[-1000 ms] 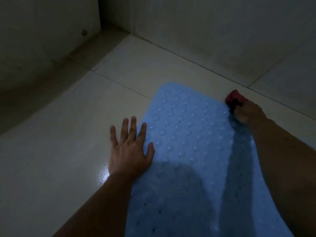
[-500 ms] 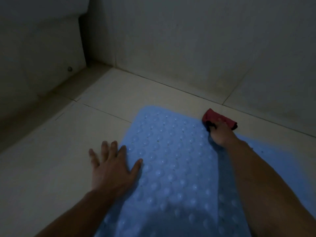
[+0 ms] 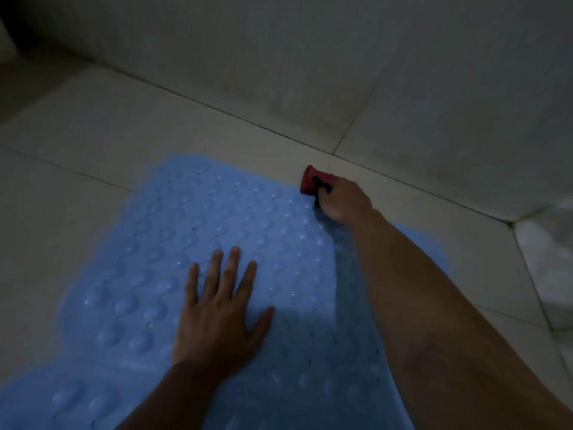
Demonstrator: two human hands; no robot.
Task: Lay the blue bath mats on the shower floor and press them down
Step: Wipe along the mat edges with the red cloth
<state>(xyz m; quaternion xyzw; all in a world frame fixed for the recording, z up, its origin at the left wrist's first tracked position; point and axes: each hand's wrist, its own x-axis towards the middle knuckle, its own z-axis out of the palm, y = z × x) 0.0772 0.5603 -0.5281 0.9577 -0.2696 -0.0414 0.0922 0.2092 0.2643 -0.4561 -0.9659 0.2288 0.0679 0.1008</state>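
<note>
A: Item one?
B: Blue bath mat (image 3: 235,231), bubble-textured and perforated, lying on the tiled shower floor (image 3: 93,125), far end near the wall (image 3: 310,57). A second mat cannot be told apart.

A: Handling?
B: Likely soft, floppy rubber, light; probably grips once pressed. Best taken at an edge or corner, flattened by palm.

A: Hands?
B: Left hand (image 3: 217,308) flat on the mat's middle, fingers straight and spread. Right hand (image 3: 342,200) at the far corner, fingers curled round a small red object (image 3: 311,181); what it is, unclear.
</note>
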